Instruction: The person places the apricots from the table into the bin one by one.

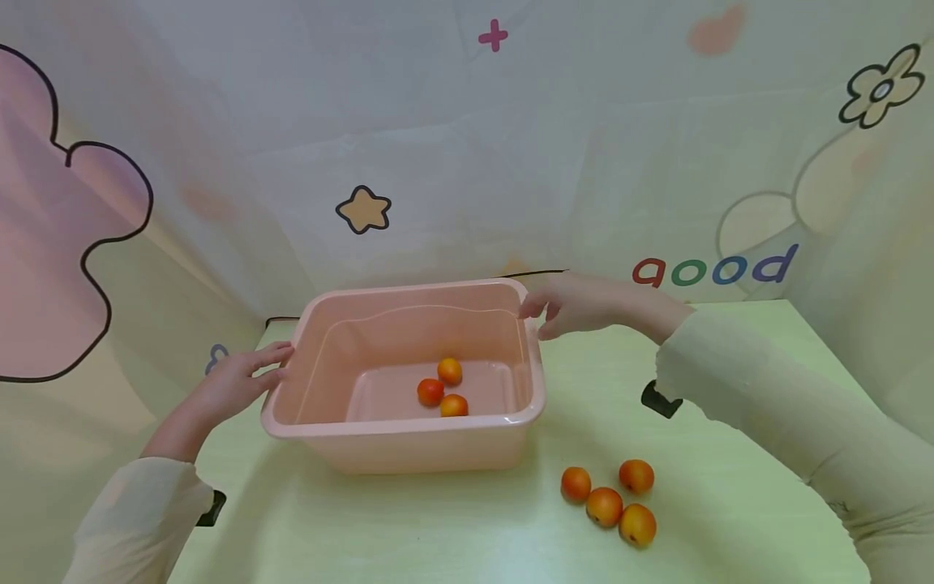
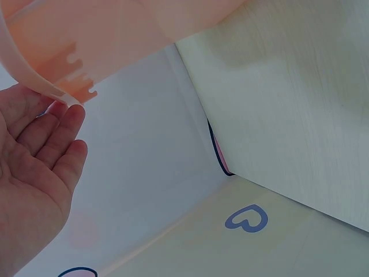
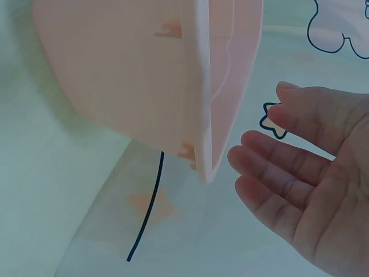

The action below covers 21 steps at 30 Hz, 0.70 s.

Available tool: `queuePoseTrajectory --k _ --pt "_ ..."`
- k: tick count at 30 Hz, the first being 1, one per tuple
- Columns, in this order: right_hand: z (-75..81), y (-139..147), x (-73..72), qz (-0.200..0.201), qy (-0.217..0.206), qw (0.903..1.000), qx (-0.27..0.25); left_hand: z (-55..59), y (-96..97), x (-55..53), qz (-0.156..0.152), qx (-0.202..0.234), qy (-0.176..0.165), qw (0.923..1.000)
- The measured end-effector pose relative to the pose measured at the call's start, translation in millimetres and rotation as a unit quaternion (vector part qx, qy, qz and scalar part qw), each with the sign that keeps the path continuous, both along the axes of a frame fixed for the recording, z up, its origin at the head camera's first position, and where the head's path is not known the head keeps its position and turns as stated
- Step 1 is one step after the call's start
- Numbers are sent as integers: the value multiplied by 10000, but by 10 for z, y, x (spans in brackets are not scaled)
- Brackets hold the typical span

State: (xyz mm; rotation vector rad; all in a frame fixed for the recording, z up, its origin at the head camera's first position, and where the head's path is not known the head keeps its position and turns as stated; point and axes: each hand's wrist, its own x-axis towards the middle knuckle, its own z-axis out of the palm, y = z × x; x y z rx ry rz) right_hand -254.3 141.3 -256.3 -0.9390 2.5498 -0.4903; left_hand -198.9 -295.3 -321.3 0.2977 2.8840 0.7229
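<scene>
A pink plastic basin (image 1: 409,450) stands on the table with three small, round orange-red fruits (image 1: 450,371) on its floor. At its left end is my left hand (image 1: 237,385), fingertips right at the rim and fingers only slightly bent; the left wrist view shows the palm and the rim (image 2: 34,78) overlapping some fingers. My right hand (image 1: 580,304) is by the far right corner. Seen from the right wrist, its loosely spread fingers (image 3: 271,161) stand a little apart from the basin wall and hold nothing.
Several more orange-red fruits (image 1: 604,507) lie on the pale green table (image 1: 409,527), in front and to the right of the basin. A printed cloth (image 1: 452,154) hangs behind and at both sides of the table. Dark wrist straps show at both sleeves.
</scene>
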Motion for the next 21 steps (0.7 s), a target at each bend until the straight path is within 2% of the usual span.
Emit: queuePoseTrajectory --k 5,10,21 --pt "-56 162 59 -84 -11 9996 -255 3 5 1 -2 -31 17 10000" --pt "-152 259 143 -91 -96 9999 -89 9 8 8 10 -71 9 10000" --pt "-533 363 213 -304 -1055 9938 176 9 8 1 -4 -32 0 10000"
